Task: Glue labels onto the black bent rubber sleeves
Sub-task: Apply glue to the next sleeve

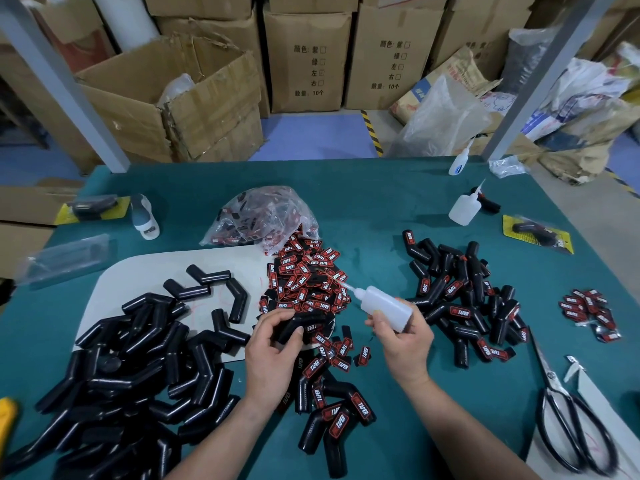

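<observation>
Left hand (273, 353) gripping bent sleeve (306, 319), right hand (405, 344) clasping glue bottle (384, 303), label pile (304, 278) beyond

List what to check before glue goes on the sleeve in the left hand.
1. Left hand grips a black bent sleeve: ok.
2. Right hand holds the glue bottle: ok.
3. Nozzle aimed at the sleeve: not ok, it points over the label pile.
4. Loose labels close to the hands: ok.
5. Glue level in the bottle: cannot tell.
</observation>
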Demonstrator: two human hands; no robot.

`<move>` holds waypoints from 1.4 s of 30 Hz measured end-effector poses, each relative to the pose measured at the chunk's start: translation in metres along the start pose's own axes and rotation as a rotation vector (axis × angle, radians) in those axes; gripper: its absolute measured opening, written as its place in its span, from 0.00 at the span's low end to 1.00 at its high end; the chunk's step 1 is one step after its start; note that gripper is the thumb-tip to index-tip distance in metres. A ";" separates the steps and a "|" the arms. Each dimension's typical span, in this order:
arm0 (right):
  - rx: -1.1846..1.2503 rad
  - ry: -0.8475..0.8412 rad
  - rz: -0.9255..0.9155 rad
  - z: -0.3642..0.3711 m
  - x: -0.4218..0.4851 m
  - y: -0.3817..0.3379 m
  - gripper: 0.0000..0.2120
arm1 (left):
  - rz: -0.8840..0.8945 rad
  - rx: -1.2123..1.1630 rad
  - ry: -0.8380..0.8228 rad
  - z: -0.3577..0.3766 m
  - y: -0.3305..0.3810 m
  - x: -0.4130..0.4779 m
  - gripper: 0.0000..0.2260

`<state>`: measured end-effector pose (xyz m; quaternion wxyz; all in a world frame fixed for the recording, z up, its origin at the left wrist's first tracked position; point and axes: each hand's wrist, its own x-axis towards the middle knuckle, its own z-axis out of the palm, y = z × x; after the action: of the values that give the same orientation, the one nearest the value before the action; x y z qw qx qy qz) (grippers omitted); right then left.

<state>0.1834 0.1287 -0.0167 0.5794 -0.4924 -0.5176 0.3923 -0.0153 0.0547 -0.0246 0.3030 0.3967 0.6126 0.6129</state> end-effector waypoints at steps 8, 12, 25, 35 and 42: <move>-0.358 -0.191 -0.080 0.004 0.011 0.005 0.13 | 0.067 0.053 -0.021 -0.002 0.000 -0.002 0.25; -0.411 -0.170 -0.059 0.001 0.014 0.007 0.11 | 0.096 0.067 -0.015 -0.003 -0.001 -0.003 0.24; -0.436 -0.245 0.108 0.005 0.017 0.009 0.15 | 0.238 0.011 0.026 -0.007 0.004 -0.005 0.13; -0.424 -0.225 0.097 0.003 0.017 0.006 0.10 | 0.226 0.031 0.024 -0.007 0.004 -0.007 0.11; -0.417 -0.462 -0.024 0.002 0.011 -0.009 0.16 | 0.051 0.028 0.093 -0.004 -0.007 0.001 0.18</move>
<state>0.1824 0.1381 -0.0058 0.3374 -0.4922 -0.7106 0.3727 -0.0199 0.0541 -0.0313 0.2530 0.3873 0.6242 0.6296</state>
